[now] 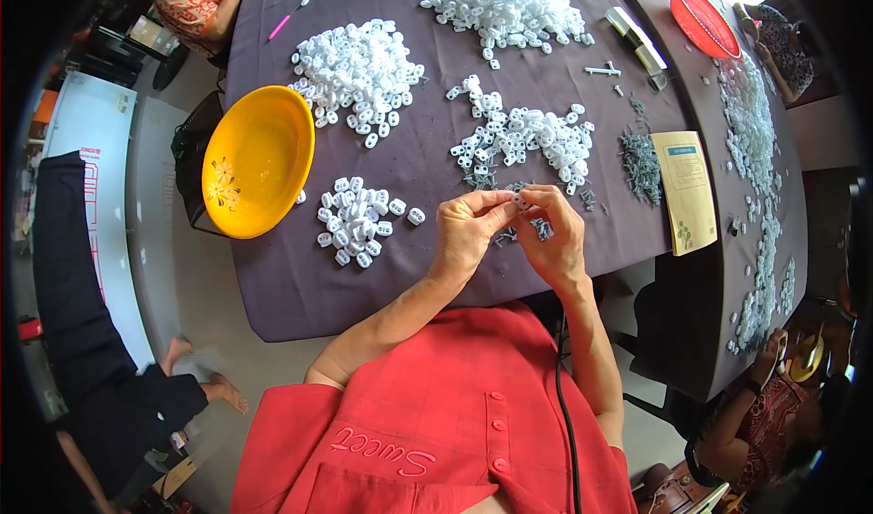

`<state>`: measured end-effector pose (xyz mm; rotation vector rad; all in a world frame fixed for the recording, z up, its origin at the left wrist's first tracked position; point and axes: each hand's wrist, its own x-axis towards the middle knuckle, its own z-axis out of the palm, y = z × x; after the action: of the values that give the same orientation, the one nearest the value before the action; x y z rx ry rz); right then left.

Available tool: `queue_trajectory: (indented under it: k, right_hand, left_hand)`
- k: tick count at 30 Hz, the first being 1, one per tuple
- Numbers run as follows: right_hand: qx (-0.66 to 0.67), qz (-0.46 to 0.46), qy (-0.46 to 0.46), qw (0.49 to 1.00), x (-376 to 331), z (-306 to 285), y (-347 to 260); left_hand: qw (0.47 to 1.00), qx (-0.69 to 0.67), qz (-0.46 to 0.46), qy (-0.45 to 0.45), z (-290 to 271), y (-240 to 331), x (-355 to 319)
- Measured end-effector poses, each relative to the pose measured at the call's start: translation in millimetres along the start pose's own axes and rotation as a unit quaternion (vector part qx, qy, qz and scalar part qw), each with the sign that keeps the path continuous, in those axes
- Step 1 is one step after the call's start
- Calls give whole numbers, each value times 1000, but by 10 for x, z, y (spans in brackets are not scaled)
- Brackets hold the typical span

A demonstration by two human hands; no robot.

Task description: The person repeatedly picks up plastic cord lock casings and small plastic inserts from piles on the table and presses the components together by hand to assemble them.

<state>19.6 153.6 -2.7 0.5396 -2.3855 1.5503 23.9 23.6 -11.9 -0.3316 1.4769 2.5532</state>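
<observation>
My left hand [466, 232] and my right hand [553, 236] meet near the table's front edge, fingertips pinched together. Between them is a small white plastic piece [521, 202], mostly covered by the fingers. Just beyond my hands lies a loose spread of white oval pieces with holes [523, 134]. Small grey screw-like pins [479, 181] are scattered at its near side, and some show under my right hand. To the left sits a small heap of white pieces with dark marks on their faces [353, 223].
Two larger white heaps [356, 73] [509, 12] lie farther back. A yellow bowl [259, 161] leans at the left edge. On the right are a pile of grey pins [641, 164] and a tan booklet [686, 191]. Other people sit at the sides; a red basket [705, 20] is far right.
</observation>
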Motion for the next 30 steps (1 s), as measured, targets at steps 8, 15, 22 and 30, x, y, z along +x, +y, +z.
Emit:
queue_trajectory:
  k: [8, 15, 22, 30]
  right_hand:
    - [-28, 7, 2, 1000, -2, 61, -55]
    - [-42, 16, 15, 999, -22, 89, -23]
    - [-84, -11, -3, 996, -42, 74, -2]
    - [-84, -17, -34, 996, -51, 47, -50]
  left_hand:
    - [1000, -4, 25, 7, 33, 29, -32]
    - [1000, 29, 4, -8, -56, 0, -15]
    - [991, 74, -71, -80, -168, -1, -3]
    - [994, 64, -75, -51, -148, 31, -58]
